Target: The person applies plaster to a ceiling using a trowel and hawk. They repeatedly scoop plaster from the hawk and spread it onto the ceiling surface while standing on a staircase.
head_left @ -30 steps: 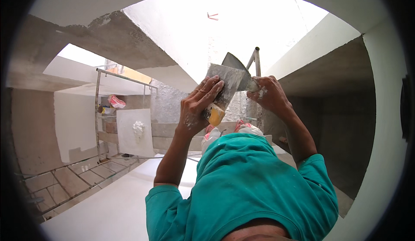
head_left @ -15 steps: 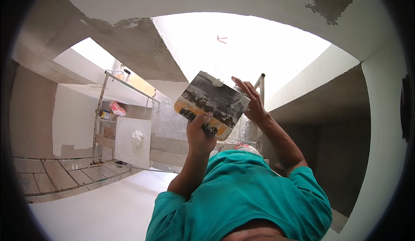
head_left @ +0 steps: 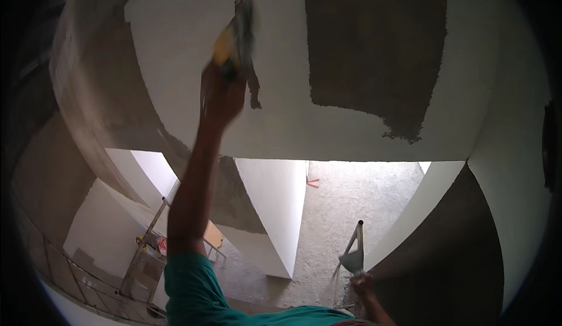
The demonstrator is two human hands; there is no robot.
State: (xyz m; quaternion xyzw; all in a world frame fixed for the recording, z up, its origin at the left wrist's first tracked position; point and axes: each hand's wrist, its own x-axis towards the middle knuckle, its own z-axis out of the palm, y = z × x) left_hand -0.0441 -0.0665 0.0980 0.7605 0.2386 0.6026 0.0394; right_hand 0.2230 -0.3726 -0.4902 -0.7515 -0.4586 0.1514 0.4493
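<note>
High up, my left hand (head_left: 222,98) grips a plastering trowel (head_left: 239,30) with a yellow handle, blurred by motion, at the partly coated overhead surface (head_left: 275,68). The trowel is beside a narrow dark strip where the pale coat breaks; whether it touches the surface, I cannot tell. A large dark uncoated patch (head_left: 374,45) lies to its right. Low at the right, my right hand (head_left: 363,282) is closed on the handle of a putty knife (head_left: 352,258), its blade pointing up in front of a metal scaffold post.
A scaffold frame (head_left: 146,226) stands lower left with a red-and-white bag (head_left: 161,244) on it. A metal post (head_left: 360,232) rises at lower right. A beam edge (head_left: 351,162) crosses above a bright opening with a rough grey wall (head_left: 357,191). Pale and dark walls flank it.
My left hand has swung up overhead with the trowel. My right hand, which was at the trowel, has dropped with the putty knife. The view has tilted up, showing more overhead surface.
</note>
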